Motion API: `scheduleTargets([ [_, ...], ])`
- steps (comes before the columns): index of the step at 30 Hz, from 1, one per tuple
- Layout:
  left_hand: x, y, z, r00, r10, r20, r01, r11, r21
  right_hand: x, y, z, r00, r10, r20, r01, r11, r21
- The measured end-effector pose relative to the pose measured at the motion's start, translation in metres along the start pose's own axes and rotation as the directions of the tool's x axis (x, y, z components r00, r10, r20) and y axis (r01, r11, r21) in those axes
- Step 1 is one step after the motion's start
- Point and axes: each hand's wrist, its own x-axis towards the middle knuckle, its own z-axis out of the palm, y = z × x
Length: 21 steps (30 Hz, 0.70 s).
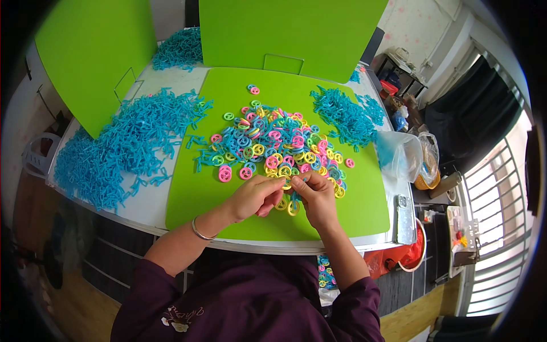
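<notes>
Above the near side of a mixed heap of small plastic wheels [274, 135], my two hands meet. The wheels are pink, yellow, green and blue with spokes. My left hand [256, 196] is closed, thumb and forefinger pinching the edge of a yellow wheel [287, 183]. My right hand [317, 200] is closed on the same wheel from the other side, its thumb over it. A blue plastic piece [295, 196] shows just below the right thumb; whether it is joined to the wheel I cannot tell. Loose yellow wheels [293, 207] lie under the hands on the green mat [228, 219].
Heaps of blue plastic pieces lie on the left [122, 148], at the back left [179, 48] and on the right [345, 117]. Green boards [285, 34] stand behind and left. At the right edge are a clear plastic bag [400, 154] and a phone [405, 219].
</notes>
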Motion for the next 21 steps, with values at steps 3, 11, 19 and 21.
scheduleTargets([
  [3,-0.003,0.008,-0.001,0.999,-0.04,0.001,0.04,0.998,0.051,-0.001,0.004,0.003,0.999,-0.036,-0.008,0.037,0.998,0.058],
  [11,0.007,-0.007,-0.004,0.958,0.075,-0.278,0.044,0.916,0.399,-0.003,-0.001,0.003,1.0,-0.019,0.011,0.021,0.983,-0.181],
  [19,0.002,-0.003,0.012,0.924,0.162,-0.345,0.054,0.841,0.539,-0.006,0.001,0.006,0.994,-0.002,-0.108,-0.032,0.951,-0.306],
  [21,0.004,0.002,0.007,0.951,-0.135,-0.278,0.2,0.954,0.222,-0.006,0.002,0.008,0.989,-0.024,-0.145,-0.026,0.94,-0.34],
])
